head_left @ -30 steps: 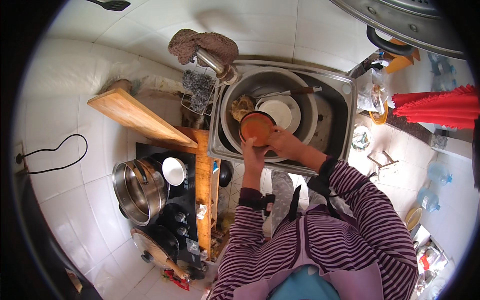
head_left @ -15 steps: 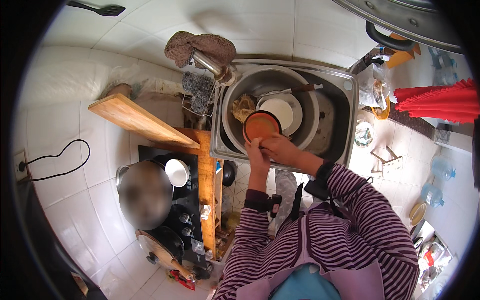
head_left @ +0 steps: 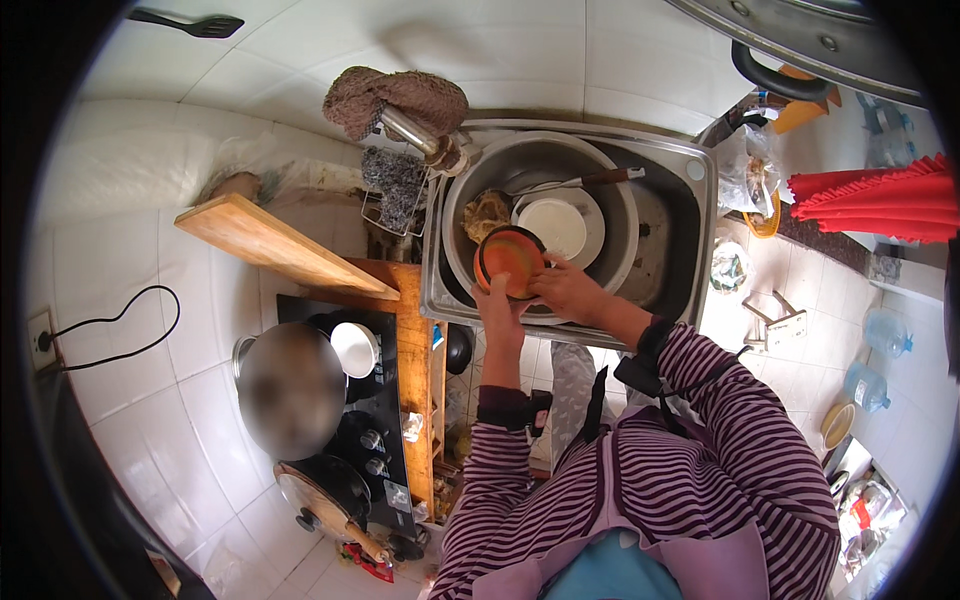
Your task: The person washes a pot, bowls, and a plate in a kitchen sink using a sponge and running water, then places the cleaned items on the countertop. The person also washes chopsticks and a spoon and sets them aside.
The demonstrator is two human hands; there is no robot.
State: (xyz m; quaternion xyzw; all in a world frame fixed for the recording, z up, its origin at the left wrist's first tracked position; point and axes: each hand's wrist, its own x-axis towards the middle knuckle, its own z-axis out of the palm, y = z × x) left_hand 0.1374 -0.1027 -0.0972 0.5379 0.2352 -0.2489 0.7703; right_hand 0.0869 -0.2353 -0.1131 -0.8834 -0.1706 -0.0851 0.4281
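An orange bowl [head_left: 508,262] with a dark rim is tilted over the near left edge of a metal basin [head_left: 628,232]. My left hand [head_left: 499,308] grips its near side, the thumb laid on the inside wall. At the bowl's right edge, the fingers of my right hand [head_left: 575,294] are closed on the rim; some fingertips of both hands are hidden by the bowl. Inside the basin, just beyond, lie a white bowl [head_left: 552,228], a light plate [head_left: 595,236] under it, a tan scrubbing cloth [head_left: 484,215] and a knife with a brown handle [head_left: 606,177].
The basin stands in a steel sink [head_left: 700,215]. A faucet [head_left: 408,130] draped with a brown cloth [head_left: 390,98] rises at the sink's far left corner. To the left are a leaning wooden board [head_left: 285,245], a black stove [head_left: 385,390] and a white bowl [head_left: 354,349] on it.
The orange bowl has shifted slightly left and turned in my hands. My left thumb now reaches further into it, and my right hand has moved up along its right edge.
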